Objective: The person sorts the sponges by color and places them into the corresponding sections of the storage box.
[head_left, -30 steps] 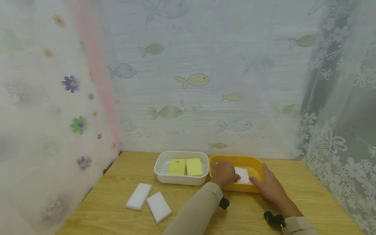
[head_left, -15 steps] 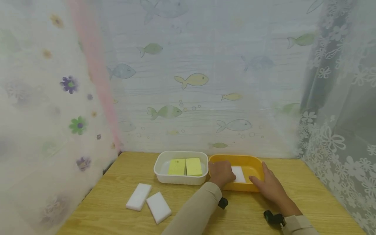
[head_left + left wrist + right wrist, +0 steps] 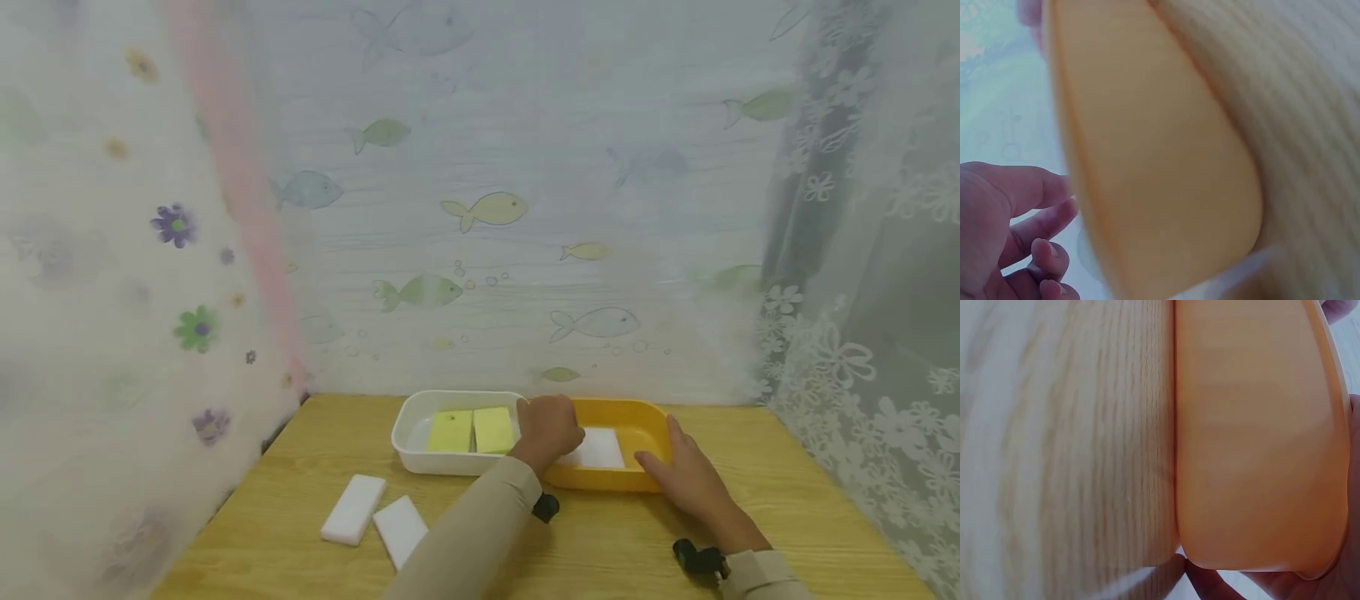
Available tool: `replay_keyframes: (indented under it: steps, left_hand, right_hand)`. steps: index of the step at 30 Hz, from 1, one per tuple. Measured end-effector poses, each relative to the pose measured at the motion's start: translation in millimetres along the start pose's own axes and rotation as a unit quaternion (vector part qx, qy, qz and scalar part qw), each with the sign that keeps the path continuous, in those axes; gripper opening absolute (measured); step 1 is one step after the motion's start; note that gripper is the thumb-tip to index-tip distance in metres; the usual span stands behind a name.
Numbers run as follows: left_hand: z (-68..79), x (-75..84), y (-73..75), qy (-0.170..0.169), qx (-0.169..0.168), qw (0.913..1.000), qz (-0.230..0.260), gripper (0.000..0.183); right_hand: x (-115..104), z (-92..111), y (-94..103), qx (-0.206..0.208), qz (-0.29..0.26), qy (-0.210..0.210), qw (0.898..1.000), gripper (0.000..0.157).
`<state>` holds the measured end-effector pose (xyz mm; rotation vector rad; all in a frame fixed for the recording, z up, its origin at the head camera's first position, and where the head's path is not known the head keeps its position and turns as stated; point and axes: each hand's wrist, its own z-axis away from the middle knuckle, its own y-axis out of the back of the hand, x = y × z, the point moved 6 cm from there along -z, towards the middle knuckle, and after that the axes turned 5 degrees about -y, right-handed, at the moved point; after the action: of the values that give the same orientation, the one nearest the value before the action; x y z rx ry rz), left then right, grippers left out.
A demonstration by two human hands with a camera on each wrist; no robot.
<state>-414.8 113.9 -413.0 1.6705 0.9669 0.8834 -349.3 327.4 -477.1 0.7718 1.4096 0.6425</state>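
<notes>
My left hand (image 3: 550,431) is over the gap between the two containers, at the left end of the orange container (image 3: 633,408). Its fingers are loosely curled with nothing in them; in the left wrist view the fingertips (image 3: 1054,249) show beside the orange wall. My right hand (image 3: 688,468) holds the right end of that container, thumb over the front rim and fingers along the outside. White sponge (image 3: 600,448) lies flat inside, partly hidden by the left hand. Two yellow sponges, one left (image 3: 452,431) and one right (image 3: 494,430), sit in the white container (image 3: 408,454).
Two more white sponges, one farther left (image 3: 354,510) and one beside it (image 3: 401,532), lie on the wooden table (image 3: 262,517) at the front left. My left sleeve (image 3: 465,529) covers part of the nearer one. A fish-patterned curtain (image 3: 480,275) hangs behind the table.
My left hand has moved left and up from the white sponge in the orange container to its left end, uncovering more of the sponge. The right hand stays in place.
</notes>
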Motion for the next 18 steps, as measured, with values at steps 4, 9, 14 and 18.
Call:
replay_keyframes:
  steps: [4,9,14,18]
  left_hand:
    - [0.5,-5.9,14.3,-0.001,0.006,0.9999,0.012,0.043]
    - [3.9,-14.8,23.3,-0.001,0.003,0.9993,0.037,0.022]
    - [10.2,-24.3,26.8,-0.013,0.008,0.9983,0.056,0.020]
    - [18.4,-31.0,32.1,-0.028,0.008,0.9979,0.059,0.020]
  right_hand:
    - [0,1,3.2,0.003,0.002,0.004,1.000,0.111]
    - [1,1,3.3,0.005,0.000,0.006,1.000,0.110]
    - [-1,1,2.4,-0.001,0.003,0.003,1.000,0.110]
    - [-2,0,0.8,-0.008,0.001,-0.002,1.000,0.110]
